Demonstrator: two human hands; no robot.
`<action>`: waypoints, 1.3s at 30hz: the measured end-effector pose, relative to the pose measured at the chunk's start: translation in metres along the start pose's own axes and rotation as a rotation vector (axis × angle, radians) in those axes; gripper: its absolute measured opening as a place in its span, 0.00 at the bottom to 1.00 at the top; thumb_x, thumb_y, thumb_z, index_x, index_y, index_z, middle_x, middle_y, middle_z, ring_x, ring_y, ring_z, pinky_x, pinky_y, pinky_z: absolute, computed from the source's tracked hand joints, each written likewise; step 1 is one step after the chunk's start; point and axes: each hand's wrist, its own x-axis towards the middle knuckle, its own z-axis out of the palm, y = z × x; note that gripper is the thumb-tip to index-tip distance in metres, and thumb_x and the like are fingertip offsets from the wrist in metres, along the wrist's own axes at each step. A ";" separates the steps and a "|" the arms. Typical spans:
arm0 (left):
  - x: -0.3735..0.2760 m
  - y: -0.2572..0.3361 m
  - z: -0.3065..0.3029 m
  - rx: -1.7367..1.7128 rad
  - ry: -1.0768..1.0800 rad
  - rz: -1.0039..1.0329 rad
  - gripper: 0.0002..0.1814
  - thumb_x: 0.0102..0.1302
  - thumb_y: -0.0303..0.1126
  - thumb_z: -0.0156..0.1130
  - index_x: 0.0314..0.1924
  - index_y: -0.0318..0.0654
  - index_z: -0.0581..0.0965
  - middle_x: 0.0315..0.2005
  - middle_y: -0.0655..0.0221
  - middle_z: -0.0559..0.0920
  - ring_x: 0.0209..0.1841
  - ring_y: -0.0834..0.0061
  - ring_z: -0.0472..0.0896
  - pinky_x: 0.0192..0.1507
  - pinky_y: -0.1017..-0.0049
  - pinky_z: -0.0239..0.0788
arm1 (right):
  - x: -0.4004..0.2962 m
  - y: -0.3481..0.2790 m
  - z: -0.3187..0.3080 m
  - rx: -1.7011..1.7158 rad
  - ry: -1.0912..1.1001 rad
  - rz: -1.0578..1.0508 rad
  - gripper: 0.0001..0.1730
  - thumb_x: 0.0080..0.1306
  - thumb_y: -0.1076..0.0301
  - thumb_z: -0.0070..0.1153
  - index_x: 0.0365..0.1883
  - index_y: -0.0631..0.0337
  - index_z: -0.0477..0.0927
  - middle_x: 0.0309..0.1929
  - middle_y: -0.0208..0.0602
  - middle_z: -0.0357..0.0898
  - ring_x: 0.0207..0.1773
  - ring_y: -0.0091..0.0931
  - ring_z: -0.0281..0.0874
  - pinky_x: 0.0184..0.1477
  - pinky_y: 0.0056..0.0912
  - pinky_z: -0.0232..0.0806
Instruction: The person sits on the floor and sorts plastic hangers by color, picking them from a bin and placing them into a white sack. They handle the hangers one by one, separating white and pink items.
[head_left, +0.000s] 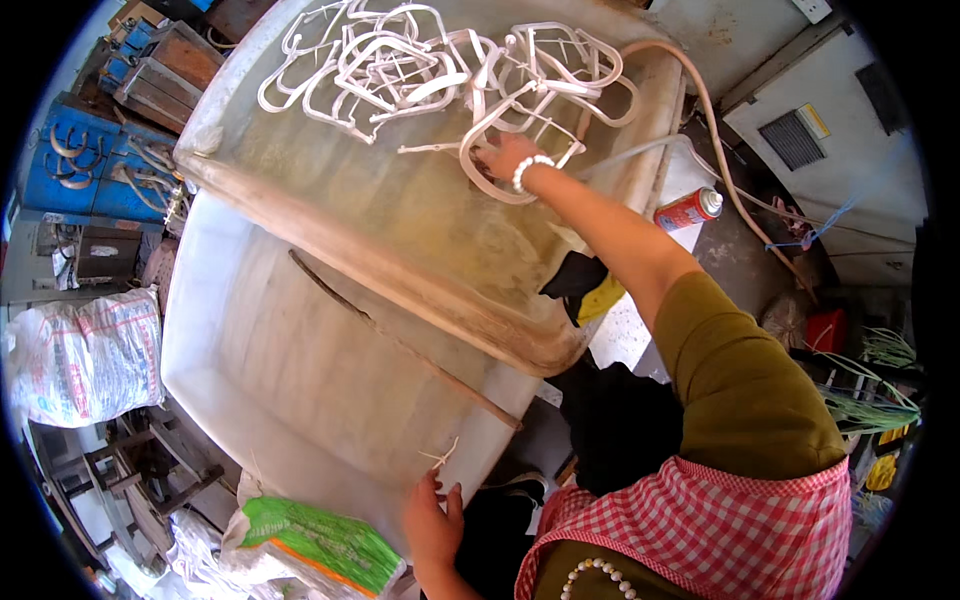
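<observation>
My right hand, wearing a white beaded bracelet, reaches into the water-filled upper tub at a looped pale plastic frame; the fingertips are partly hidden, so its grip is unclear. Beyond it lies a tangled pile of similar pale frames. Near the lower tub's front edge is my left hand, its fingers close to a small pale branched piece; whether they touch it cannot be told. A long thin stick lies across the lower tub.
A red spray can and a black and yellow cloth-like item are by the upper tub's right side. A hose curves over its rim. A woven white sack stands left; a green and white sack lies at the front.
</observation>
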 end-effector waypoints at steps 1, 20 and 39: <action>0.003 -0.002 0.000 0.017 -0.014 -0.015 0.19 0.60 0.33 0.62 0.51 0.35 0.73 0.35 0.56 0.80 0.31 0.63 0.80 0.35 0.67 0.70 | 0.016 0.008 0.016 0.065 0.026 0.012 0.42 0.55 0.36 0.52 0.52 0.66 0.74 0.55 0.53 0.73 0.60 0.42 0.69 0.61 0.41 0.60; 0.011 0.004 0.003 0.050 -0.052 -0.063 0.20 0.58 0.31 0.64 0.50 0.34 0.73 0.35 0.56 0.80 0.31 0.64 0.81 0.36 0.67 0.71 | 0.027 0.061 0.012 0.202 -0.373 -0.108 0.15 0.58 0.63 0.51 0.39 0.63 0.78 0.41 0.50 0.79 0.46 0.38 0.77 0.46 0.35 0.68; 0.013 0.005 0.005 0.056 -0.086 -0.107 0.21 0.59 0.31 0.64 0.52 0.34 0.72 0.37 0.56 0.79 0.33 0.65 0.81 0.37 0.67 0.71 | 0.084 -0.006 0.015 -0.061 0.325 -0.054 0.27 0.55 0.55 0.56 0.49 0.62 0.73 0.42 0.54 0.79 0.47 0.44 0.78 0.50 0.42 0.70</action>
